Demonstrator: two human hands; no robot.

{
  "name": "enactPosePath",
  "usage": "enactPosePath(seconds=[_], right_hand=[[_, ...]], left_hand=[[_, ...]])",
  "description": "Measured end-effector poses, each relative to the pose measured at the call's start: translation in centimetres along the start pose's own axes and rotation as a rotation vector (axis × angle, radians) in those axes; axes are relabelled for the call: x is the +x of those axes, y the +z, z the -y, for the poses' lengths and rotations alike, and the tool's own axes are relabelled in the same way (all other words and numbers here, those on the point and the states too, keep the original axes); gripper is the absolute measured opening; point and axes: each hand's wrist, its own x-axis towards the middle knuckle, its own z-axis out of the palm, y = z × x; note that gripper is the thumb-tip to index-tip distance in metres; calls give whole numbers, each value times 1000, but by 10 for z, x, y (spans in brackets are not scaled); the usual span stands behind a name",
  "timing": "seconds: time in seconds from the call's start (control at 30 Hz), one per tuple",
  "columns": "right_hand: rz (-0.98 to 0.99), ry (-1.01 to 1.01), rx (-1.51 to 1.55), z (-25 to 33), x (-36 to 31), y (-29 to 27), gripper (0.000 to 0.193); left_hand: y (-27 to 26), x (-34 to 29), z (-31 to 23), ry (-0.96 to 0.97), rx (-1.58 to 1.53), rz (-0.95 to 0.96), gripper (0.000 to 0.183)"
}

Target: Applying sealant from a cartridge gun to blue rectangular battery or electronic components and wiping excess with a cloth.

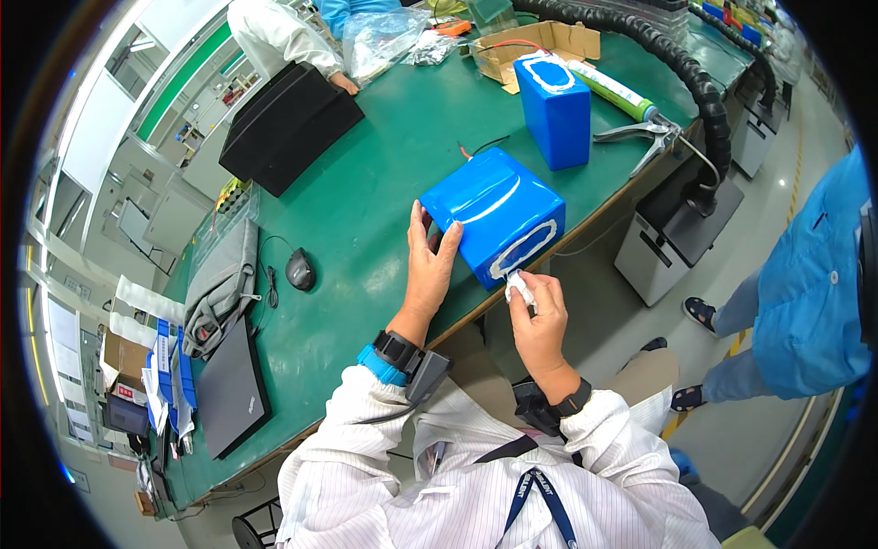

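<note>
The blue block sits on the green tabletop, close to its edge and turned at an angle to you. Its wrapping is smooth and glossy, with bright reflections across the top, and thin wires poke out at its far end. On the end face nearer your right grip, a white bead forms a long, uneven loop. Your left grip rests against the block's left side, thumb and fingers spread. Your right one pinches a crumpled white tissue at the bead's lower end. Farther back, a second blue block stands upright, a similar loop on top.
</note>
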Motion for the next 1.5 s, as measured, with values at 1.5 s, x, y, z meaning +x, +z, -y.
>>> enactPosePath(seconds=[1.5], right_hand=[[270,995,1382,-2,12,-19,24]], left_hand=[[0,5,13,-13,47,-85,96]])
